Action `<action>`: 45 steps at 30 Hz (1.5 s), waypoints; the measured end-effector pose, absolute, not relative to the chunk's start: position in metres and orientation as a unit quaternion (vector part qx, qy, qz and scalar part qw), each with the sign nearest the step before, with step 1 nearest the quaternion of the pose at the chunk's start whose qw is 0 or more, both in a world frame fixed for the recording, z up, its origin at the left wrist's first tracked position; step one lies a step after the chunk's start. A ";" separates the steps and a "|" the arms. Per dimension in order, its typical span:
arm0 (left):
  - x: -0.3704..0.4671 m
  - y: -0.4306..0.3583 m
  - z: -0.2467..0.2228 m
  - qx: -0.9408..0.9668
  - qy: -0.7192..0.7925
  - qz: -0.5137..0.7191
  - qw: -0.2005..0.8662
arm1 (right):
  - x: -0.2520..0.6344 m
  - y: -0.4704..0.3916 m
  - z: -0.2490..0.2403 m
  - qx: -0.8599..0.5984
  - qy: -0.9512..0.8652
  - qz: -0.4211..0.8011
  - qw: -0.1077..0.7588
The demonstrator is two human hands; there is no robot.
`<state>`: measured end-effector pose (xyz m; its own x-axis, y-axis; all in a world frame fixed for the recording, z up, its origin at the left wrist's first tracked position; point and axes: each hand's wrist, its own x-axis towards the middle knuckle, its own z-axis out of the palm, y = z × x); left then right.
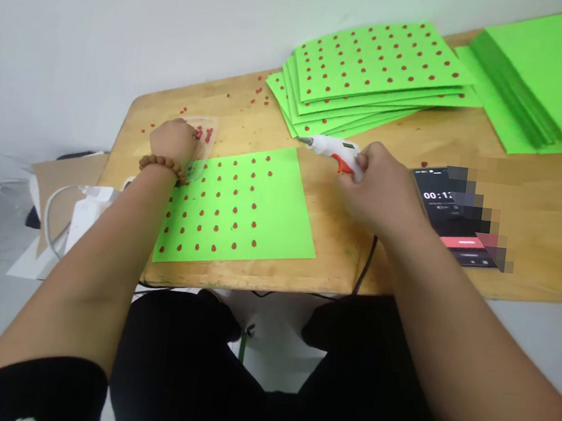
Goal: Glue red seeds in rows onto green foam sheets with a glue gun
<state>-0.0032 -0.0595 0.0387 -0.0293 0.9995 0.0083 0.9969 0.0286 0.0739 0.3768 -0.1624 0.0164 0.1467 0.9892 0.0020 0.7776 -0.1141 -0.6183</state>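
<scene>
My right hand (377, 184) is wrapped round the handle of a white hot glue gun (330, 147) with an orange trigger, its nozzle pointing left. At the back left, my left hand (172, 140) reaches to a clear plastic tray (214, 126) of small red pieces (208, 136). Its fingers are curled down there; whether a piece is between them is hidden. In front lies a green sheet (287, 218) with rows of red pieces on its left and middle part. Its right strip is bare green. My left wrist passes over the sheet's upper left corner.
Dotted green sheets (377, 60) are piled at the back; plain green sheets (557, 65) are stacked at the right. A phone (441, 211) with a timer lies beside my right forearm. Loose red bits (259, 90) dot the wooden table (335, 270). A black cord (366, 270) crosses the front edge.
</scene>
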 end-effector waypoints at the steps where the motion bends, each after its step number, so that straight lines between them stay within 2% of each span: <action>1: -0.003 -0.057 0.039 0.679 0.734 0.027 0.019 | 0.378 -0.163 0.016 -0.714 -0.621 0.211 0.246; 3: -0.001 -0.055 0.042 0.626 0.779 0.042 0.000 | 0.380 -0.164 0.014 -0.709 -0.630 0.205 0.243; 6: 0.012 -0.074 0.051 0.592 0.793 0.139 -0.024 | 0.381 -0.165 0.013 -0.703 -0.643 0.197 0.231; 10: 0.042 -0.157 0.059 0.647 0.720 0.251 -0.024 | 0.381 -0.168 0.009 -0.693 -0.655 0.175 0.244; 12: 0.056 -0.203 0.053 0.665 0.699 0.262 0.028 | 0.382 -0.169 0.005 -0.691 -0.659 0.165 0.249; 15: 0.066 -0.242 0.034 0.676 0.701 0.210 0.087 | 0.382 -0.172 -0.002 -0.687 -0.669 0.158 0.235; 20: 0.052 -0.236 0.011 0.705 0.682 0.165 0.102 | 0.379 -0.174 -0.007 -0.690 -0.677 0.133 0.218; 24: 0.050 -0.230 0.011 0.719 0.667 0.158 0.113 | 0.375 -0.171 -0.006 -0.687 -0.682 0.136 0.211; 29: 0.061 -0.237 0.013 0.704 0.665 0.174 0.178 | 0.375 -0.168 -0.006 -0.686 -0.680 0.143 0.216; 45: 0.063 -0.236 0.003 0.706 0.662 0.188 0.168 | 0.371 -0.177 -0.007 -0.683 -0.694 0.110 0.201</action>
<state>0.0634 -0.2358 0.0029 0.0525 0.9977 0.0427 0.8715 -0.0667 0.4859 0.3710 -0.1775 -0.0067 0.0137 0.9915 0.1294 0.9029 0.0433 -0.4277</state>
